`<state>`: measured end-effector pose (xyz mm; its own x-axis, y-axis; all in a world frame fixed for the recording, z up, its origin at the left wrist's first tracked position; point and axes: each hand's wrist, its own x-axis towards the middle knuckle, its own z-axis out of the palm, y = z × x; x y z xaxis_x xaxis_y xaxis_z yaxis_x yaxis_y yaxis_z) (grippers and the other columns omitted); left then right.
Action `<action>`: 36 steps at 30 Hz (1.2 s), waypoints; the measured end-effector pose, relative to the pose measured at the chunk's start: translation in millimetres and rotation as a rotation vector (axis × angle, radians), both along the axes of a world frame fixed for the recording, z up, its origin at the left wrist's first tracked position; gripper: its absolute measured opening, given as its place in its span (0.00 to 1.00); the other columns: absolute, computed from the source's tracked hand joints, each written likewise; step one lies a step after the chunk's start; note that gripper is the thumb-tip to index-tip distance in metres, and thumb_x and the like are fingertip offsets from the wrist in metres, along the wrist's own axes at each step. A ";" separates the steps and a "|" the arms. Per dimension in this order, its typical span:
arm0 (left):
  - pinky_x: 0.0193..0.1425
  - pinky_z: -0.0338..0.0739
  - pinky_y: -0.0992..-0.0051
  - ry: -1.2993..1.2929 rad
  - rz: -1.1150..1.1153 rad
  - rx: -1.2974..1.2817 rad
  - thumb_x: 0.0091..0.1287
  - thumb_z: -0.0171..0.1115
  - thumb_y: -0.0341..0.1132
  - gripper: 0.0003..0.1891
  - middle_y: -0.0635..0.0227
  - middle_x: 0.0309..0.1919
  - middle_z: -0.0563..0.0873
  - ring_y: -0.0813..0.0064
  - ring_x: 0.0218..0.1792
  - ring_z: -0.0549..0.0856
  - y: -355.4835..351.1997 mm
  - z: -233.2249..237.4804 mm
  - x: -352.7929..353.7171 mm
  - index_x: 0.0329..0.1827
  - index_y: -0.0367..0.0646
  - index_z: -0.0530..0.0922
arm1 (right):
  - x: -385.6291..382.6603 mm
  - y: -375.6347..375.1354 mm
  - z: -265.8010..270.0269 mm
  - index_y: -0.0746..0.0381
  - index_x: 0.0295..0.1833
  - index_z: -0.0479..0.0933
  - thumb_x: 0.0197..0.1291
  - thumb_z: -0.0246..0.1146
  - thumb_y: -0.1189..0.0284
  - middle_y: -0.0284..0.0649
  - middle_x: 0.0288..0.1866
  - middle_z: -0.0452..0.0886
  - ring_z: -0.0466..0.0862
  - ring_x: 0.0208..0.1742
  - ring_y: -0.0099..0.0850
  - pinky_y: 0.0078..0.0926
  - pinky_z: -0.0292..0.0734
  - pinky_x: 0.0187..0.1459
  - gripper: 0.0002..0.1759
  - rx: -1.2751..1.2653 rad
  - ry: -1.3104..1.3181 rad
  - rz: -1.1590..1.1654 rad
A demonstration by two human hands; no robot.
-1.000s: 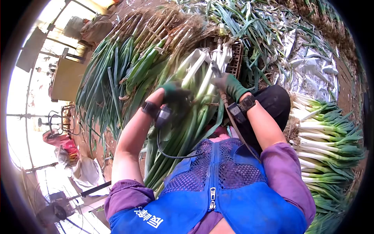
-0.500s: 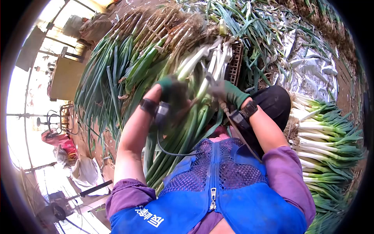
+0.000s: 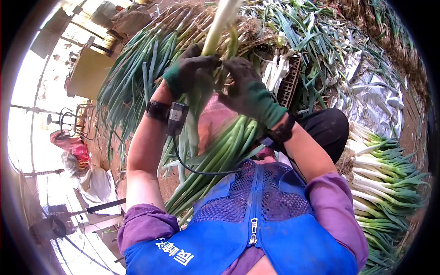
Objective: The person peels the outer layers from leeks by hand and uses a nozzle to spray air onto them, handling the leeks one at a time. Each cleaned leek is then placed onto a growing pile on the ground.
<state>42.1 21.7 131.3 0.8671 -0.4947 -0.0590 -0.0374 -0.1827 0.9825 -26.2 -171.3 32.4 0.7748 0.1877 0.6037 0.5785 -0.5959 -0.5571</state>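
Raised near the top centre is a green onion (image 3: 214,34), white stalk upward and leaves hanging down. My left hand (image 3: 190,68), in a dark and green glove, is closed around its stalk. My right hand (image 3: 250,87), gloved alike, pinches a loose greenish leaf (image 3: 233,42) beside the stalk. Below the hands, a bunch of green onions (image 3: 224,146) lies across my lap. White stalks (image 3: 276,71) rest by a brown slatted crate (image 3: 290,82) just right of my right hand.
Untrimmed onions with dry roots (image 3: 137,64) are heaped at the upper left. Cleaned onions (image 3: 380,169) lie in a row at the right. Leaf scraps (image 3: 302,32) and silvery sheeting (image 3: 366,87) cover the upper right. A metal-framed chair (image 3: 75,121) stands left.
Both hands have moved up, and an onion is now raised in my left hand. The tool in my right hand no longer shows; that hand now pinches a leaf.
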 end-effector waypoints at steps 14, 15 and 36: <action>0.47 0.79 0.72 0.053 0.242 0.323 0.62 0.70 0.38 0.19 0.70 0.38 0.85 0.75 0.38 0.84 116.0 10.8 24.7 0.53 0.41 0.80 | 69.1 -167.9 -10.1 0.61 0.75 0.69 0.70 0.58 0.57 0.39 0.30 0.84 0.83 0.25 0.27 0.32 0.78 0.24 0.32 0.063 0.468 -0.580; 0.46 0.80 0.71 0.067 0.265 0.292 0.61 0.70 0.39 0.18 0.69 0.37 0.85 0.74 0.37 0.84 122.0 3.8 29.2 0.51 0.40 0.80 | 92.8 -209.0 -21.0 0.61 0.77 0.67 0.69 0.59 0.59 0.43 0.35 0.85 0.85 0.30 0.29 0.31 0.81 0.28 0.34 0.139 0.292 -0.641; 0.47 0.80 0.73 0.416 -0.001 0.026 0.71 0.66 0.39 0.13 0.66 0.35 0.87 0.74 0.36 0.85 0.6 -76.5 24.4 0.47 0.37 0.82 | -43.4 -120.2 -97.8 0.62 0.72 0.69 0.54 0.69 0.55 0.60 0.72 0.69 0.68 0.74 0.55 0.47 0.66 0.73 0.42 -0.380 0.580 -0.572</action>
